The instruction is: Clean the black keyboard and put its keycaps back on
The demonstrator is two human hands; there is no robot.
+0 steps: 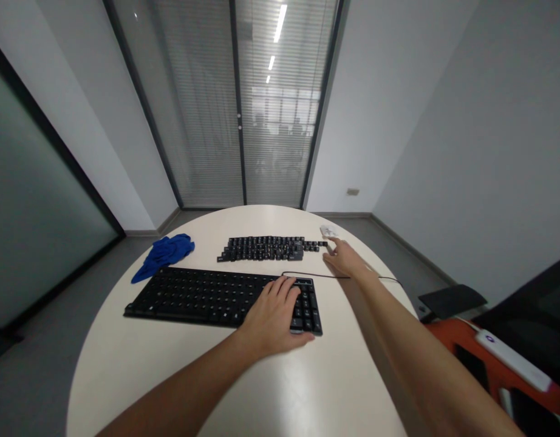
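Note:
A black computer keyboard [193, 297] lies at a slight slant across the round table. Most of its main section looks stripped of keycaps, while the number pad at its right end has caps on. My left hand [273, 312] rests over the right part of the keyboard, fingers stretched out and thumb at the front edge. Beyond it, loose black keycaps [266, 247] are laid out in rows. My right hand [346, 258] reaches to the right end of these rows, index finger and thumb apart, close beside the last keycaps [324, 244].
A blue cloth [166, 252] lies crumpled on the left of the white table [271, 388]. Behind my right hand is a small whitish item [328, 230]. A thin cable [316, 276] runs across to the right edge. An orange seat [457, 334] holds a white power strip [512, 358].

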